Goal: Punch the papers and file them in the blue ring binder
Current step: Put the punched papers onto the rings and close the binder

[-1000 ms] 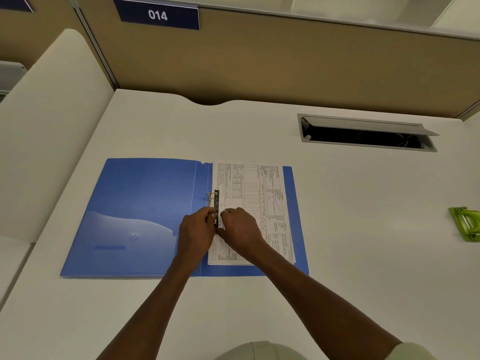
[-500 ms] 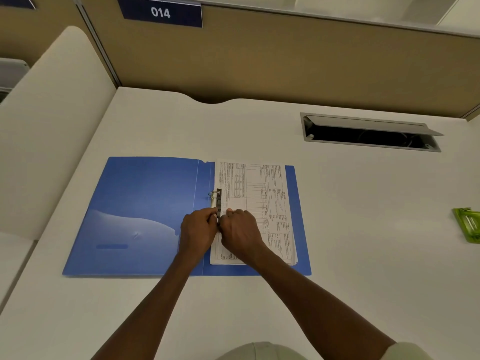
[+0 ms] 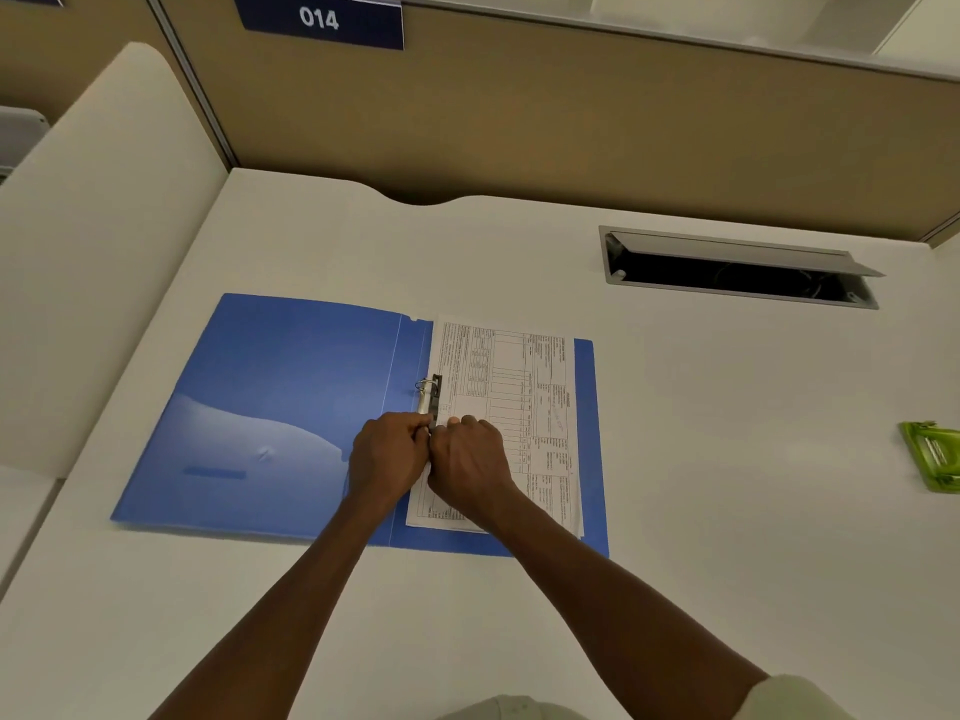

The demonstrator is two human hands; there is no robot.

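I look down on a smooth white tabletop [image 3: 675, 459] with a tan wall panel [image 3: 571, 122] behind it and a dark blue sign [image 3: 319, 20] that says 014. A long metal cable slot [image 3: 737, 270] sits open in the far right part of the tabletop. A white side panel [image 3: 93, 262] stands along the left.

The flat blue plastic ring binder [image 3: 270, 407] lies open near the middle, its long side running left to right — the spine points away from me. A stack of printed white papers [image 3: 524, 407] lies on the right half, with its long side pointing away from me too, and a thin blue edge shows around it.

My left hand [image 3: 387, 454] and right hand [image 3: 467, 459] meet at the near end of the silver metal ring clip [image 3: 428, 394] on the spine. Both grips are curled tight there. I cannot tell just what each one pinches, since the fingers hide it.

A small green plastic hole punch [image 3: 932, 454] sits well apart at the right edge. There is wide bare tabletop between it and the binder, and more bare room near me.
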